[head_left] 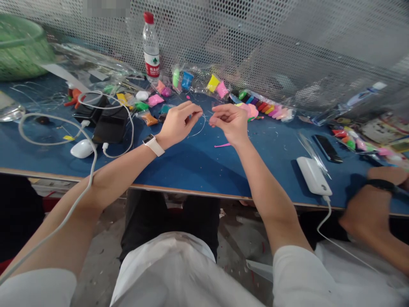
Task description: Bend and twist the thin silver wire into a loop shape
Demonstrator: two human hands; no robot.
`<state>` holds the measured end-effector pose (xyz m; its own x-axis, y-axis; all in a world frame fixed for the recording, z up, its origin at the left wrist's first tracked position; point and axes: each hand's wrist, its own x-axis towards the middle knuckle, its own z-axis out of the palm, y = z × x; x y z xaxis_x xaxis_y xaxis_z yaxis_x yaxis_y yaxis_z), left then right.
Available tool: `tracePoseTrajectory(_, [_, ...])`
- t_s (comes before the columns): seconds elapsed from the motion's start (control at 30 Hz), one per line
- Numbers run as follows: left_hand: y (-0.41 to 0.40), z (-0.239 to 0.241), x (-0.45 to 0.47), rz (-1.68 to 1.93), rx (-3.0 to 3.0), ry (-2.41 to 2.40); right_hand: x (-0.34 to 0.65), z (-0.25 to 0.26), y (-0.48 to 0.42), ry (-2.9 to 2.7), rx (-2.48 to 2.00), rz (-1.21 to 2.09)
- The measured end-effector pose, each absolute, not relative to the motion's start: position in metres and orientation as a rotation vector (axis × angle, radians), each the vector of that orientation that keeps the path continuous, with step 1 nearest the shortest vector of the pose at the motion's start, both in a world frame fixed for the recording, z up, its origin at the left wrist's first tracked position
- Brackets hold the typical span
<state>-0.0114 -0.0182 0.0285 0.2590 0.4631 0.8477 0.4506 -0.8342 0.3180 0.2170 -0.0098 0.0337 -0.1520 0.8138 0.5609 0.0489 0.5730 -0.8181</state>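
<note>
Both my hands are raised over the blue table (191,166), fingertips almost meeting. My left hand (179,123), with a white watch on the wrist, pinches one end of a thin wire (202,126) that curves down between the hands. My right hand (230,121) is closed in a pinch on the wire's other end, with a bit of pink clay at its fingertips. A small pink clay strip (223,146) lies on the table just below my right hand.
Bags of coloured clay (217,87) lie along the mesh screen, beside a water bottle (151,47). Black boxes (107,121), white cables and a white mouse (82,149) sit left. A white power bank (313,175), a black phone (327,148) and another person's arm (373,211) are right.
</note>
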Motion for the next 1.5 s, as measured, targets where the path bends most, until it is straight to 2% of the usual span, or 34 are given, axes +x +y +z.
tracePoseTrajectory(0.27, [-0.021, 0.029, -0.009, 1.656, 2.432, 0.919, 0.227, 0.048, -0.024, -1.984, -0.759, 0.335])
tracePoseTrajectory(1.5, [-0.022, 0.031, -0.003, 1.559, 2.137, 0.937, 0.211, 0.037, -0.038, -1.894, -0.817, 0.220])
